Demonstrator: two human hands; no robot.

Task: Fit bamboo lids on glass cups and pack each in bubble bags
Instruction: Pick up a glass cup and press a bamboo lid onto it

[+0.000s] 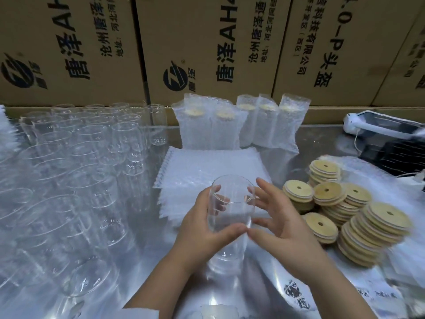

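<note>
A clear glass cup (232, 217) stands upright at the centre of the shiny table, its mouth open with no lid. My left hand (202, 229) grips its left side, fingers curled round the far wall and thumb across the front. My right hand (278, 224) is beside the cup's right side with spread, straight fingers, its thumb tip meeting my left thumb. Round bamboo lids (345, 208) with a centre hole lie in stacks to the right. A pile of flat bubble bags (207, 166) lies just behind the cup.
Many empty glass cups (76, 171) crowd the table's left half. Several packed cups in bubble bags (241, 125) stand at the back against cardboard boxes (207, 49). A white and black machine (386, 139) sits at the far right. More bubble wrap (404, 249) lies under the lids.
</note>
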